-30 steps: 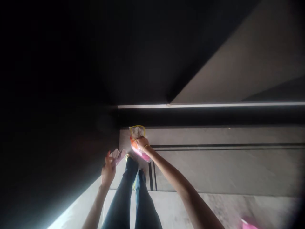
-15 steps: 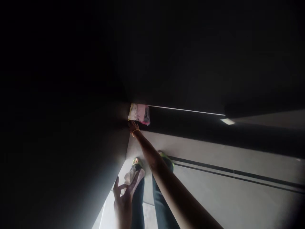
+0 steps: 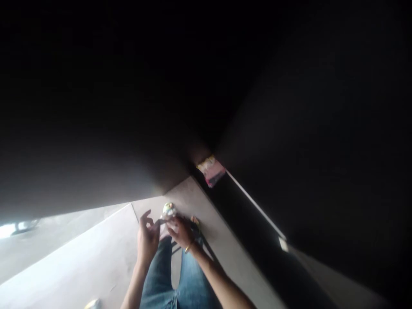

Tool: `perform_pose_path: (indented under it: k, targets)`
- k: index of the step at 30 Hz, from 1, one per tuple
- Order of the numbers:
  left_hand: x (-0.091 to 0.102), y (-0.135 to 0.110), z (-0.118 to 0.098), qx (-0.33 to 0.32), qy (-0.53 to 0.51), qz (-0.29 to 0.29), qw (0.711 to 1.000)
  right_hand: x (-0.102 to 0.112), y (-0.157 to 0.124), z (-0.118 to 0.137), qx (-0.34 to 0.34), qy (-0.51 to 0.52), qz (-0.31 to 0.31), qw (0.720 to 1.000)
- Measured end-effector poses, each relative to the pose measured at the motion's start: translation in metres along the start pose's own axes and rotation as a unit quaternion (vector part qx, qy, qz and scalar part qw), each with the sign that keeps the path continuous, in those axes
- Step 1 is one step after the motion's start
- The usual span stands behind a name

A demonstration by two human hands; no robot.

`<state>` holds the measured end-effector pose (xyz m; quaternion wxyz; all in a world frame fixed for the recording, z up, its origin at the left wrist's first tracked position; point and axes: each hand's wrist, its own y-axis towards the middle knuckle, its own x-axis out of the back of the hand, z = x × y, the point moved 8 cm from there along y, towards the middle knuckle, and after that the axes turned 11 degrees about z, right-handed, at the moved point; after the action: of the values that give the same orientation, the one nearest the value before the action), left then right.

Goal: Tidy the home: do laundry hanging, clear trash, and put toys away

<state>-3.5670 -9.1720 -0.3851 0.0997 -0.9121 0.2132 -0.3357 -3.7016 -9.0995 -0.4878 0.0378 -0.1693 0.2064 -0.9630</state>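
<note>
My left hand (image 3: 148,235) is raised over my lap, thumb and fingers pinching a limp, pale pinkish piece (image 3: 164,231) that looks like thin cloth. On the other side of that piece, my right hand (image 3: 182,231), with a yellow band at the wrist, has its fingers closed at its edge. Blur and the fingers hide much of the piece, so its exact kind is unclear. Beyond both hands, a pink and white plastic packet (image 3: 212,172) with a yellow edge lies in the dark corner, apart from them.
Dark walls rise ahead and to the right, with a black strip (image 3: 238,223) along the right one. A small pale block (image 3: 283,244) sits at the end of a thin light line. Below are pale floor (image 3: 80,266), my jeans (image 3: 161,274) and greenish footwear (image 3: 168,209).
My right hand has drawn back from the packet to the pale piece in my left hand. The view has turned left, so the packet appears farther right.
</note>
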Motion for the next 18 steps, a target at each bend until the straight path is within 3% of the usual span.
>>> perform_pose_path:
  k: [4, 7, 10, 12, 14, 15, 17, 18]
  targets:
    - [0.084, -0.054, -0.007, 0.027, 0.008, -0.138, 0.990, 0.014, -0.017, 0.045, -0.058, -0.088, 0.015, 0.994]
    - [0.148, -0.096, 0.012, 0.069, -0.025, -0.218, 0.973, 0.012, 0.001, 0.088, -0.040, -0.107, 0.098, 0.989]
    - [0.199, -0.139, 0.039, 0.112, -0.115, -0.230, 0.960, -0.026, 0.019, 0.144, -0.042, -0.083, 0.246, 0.965]
    - [0.228, -0.168, 0.049, 0.098, -0.196, -0.233, 0.948, -0.061, 0.024, 0.191, -0.044, -0.069, 0.333, 0.940]
    - [0.264, -0.203, 0.053, 0.061, -0.216, -0.317, 0.921, -0.096, 0.027, 0.252, 0.032, -0.072, 0.368, 0.926]
    - [0.285, -0.226, 0.055, 0.047, -0.190, -0.406, 0.892, -0.112, 0.029, 0.287, 0.104, -0.082, 0.360, 0.924]
    - [0.317, -0.277, 0.064, 0.042, -0.095, -0.595, 0.797, -0.142, 0.029, 0.354, 0.272, -0.123, 0.293, 0.908]
    - [0.327, -0.293, 0.072, 0.043, -0.051, -0.650, 0.757, -0.160, 0.029, 0.382, 0.342, -0.150, 0.257, 0.891]
